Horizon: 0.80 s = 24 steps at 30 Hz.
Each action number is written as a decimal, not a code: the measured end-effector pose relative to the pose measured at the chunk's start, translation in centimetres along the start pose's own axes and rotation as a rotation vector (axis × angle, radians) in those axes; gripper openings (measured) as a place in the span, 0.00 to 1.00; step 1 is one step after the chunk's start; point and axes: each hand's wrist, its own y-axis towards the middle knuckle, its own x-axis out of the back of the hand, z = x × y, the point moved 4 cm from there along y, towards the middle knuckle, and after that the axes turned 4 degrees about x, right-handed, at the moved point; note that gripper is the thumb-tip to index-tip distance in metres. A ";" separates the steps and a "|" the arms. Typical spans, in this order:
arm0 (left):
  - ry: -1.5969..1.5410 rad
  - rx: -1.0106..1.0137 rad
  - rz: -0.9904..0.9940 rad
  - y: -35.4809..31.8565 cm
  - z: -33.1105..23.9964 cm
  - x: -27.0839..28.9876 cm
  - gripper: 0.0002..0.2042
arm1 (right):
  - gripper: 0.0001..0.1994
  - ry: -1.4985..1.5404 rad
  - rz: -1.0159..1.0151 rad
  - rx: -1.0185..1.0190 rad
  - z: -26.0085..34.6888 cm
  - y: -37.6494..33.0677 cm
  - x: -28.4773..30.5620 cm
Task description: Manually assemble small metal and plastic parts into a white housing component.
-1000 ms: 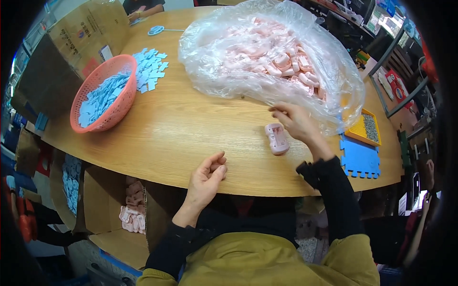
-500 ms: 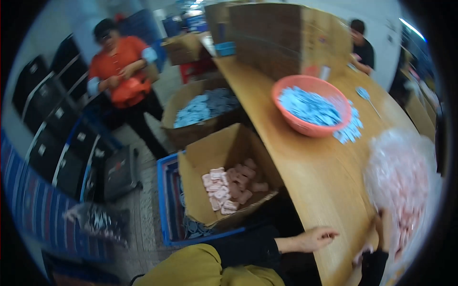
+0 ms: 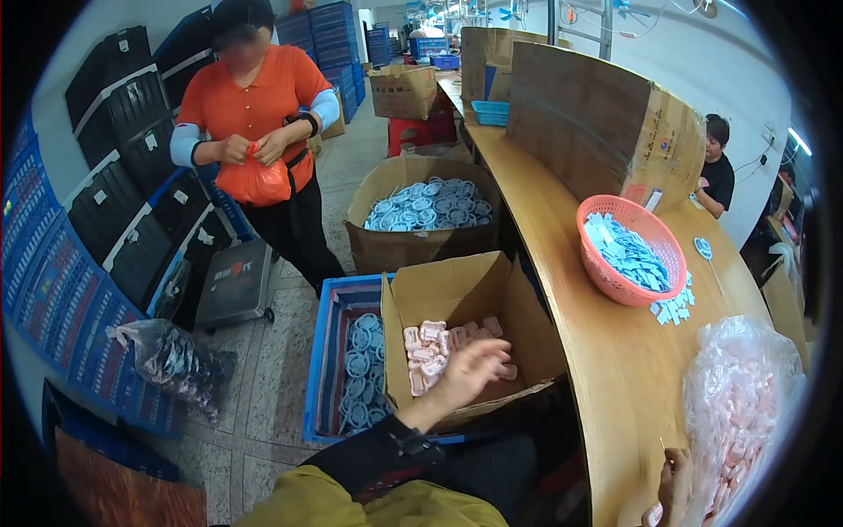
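My left hand (image 3: 471,374) is over an open cardboard box (image 3: 443,290), fingers loosely spread and nothing visibly held. Pale pink plastic pieces (image 3: 426,350) lie in the box, some partly behind the hand. My right hand (image 3: 674,481) is low at the right of the wooden table, its fingers pinched around a thin pale stick-like thing (image 3: 662,445). Close beneath that hand shows a small pink piece (image 3: 652,515), cut off by the lower edge. Beside it is a clear plastic bag (image 3: 745,351) full of similar pink pieces (image 3: 736,448).
On the table (image 3: 606,378) stands a pink basket (image 3: 606,263) of light-blue pieces, several spilled beside it. A blue crate (image 3: 314,386) and another carton (image 3: 369,237) hold blue ring-shaped parts. A person (image 3: 255,114) in orange holds a red bag; another person (image 3: 716,176) sits behind a cardboard screen (image 3: 571,114).
My left hand has moved left from the table edge to above the box, and its fingers have opened. My right hand has shifted lower beside the bag. The whole view has swung slightly.
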 end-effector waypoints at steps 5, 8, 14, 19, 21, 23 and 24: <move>-0.266 -0.077 -0.626 -1.9 -1.2 16.9 0.18 | 0.10 -0.083 -0.180 -0.060 -1.0 0.3 -5.6; -0.381 -0.135 -0.835 -5.3 -1.4 25.9 0.23 | 0.13 -0.272 -0.163 0.016 -3.2 0.0 -7.3; -0.445 -0.249 -1.029 -8.9 -3.1 38.8 0.36 | 0.15 0.152 -0.163 -0.020 4.4 0.3 -2.9; -0.311 -0.408 -0.939 -4.9 -11.9 35.3 0.38 | 0.10 0.613 -0.018 -0.180 18.3 -6.3 -0.8; 0.009 -0.510 -0.827 -7.6 -9.4 45.0 0.38 | 0.12 0.511 0.158 0.066 22.3 -5.7 -2.2; 0.250 -0.550 -0.893 -8.8 -13.1 40.8 0.33 | 0.11 0.391 0.166 0.187 22.7 -5.3 -3.3; -0.011 -0.480 -0.945 -9.4 -15.5 40.7 0.32 | 0.11 0.427 0.106 0.213 22.5 -5.6 -3.7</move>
